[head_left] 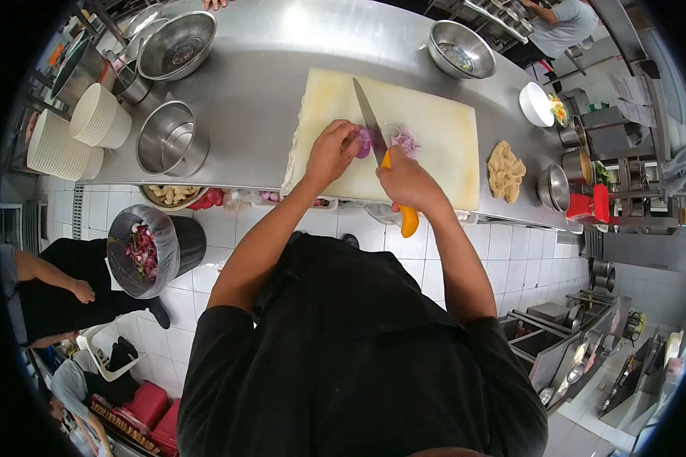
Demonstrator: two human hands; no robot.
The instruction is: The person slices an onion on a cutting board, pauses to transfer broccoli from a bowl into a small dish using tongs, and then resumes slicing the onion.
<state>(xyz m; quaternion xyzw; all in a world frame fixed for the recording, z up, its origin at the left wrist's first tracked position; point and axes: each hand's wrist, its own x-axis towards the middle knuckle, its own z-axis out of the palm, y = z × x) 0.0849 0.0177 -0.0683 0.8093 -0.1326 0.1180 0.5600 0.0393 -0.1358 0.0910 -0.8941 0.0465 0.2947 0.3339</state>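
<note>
My left hand [334,155] is closed on a piece of red onion [363,143], fingertips curled on its left side, over the white cutting board [442,126]. In my right hand [408,181] is a knife [369,114] with a yellow handle, its blade pointing away from me and standing right beside the onion piece. Sliced onion [405,142] lies in a small loose heap on the board, just right of the blade. The cut face of the held piece is partly hidden by the blade.
A steel pot [172,139] and a perforated bowl [177,46] stand left on the steel counter [259,68]. Right are a steel bowl [461,49], a white bowl [536,104] and a crumpled cloth [506,171]. A lined bin [146,251] holds onion scraps; a person stands beside it.
</note>
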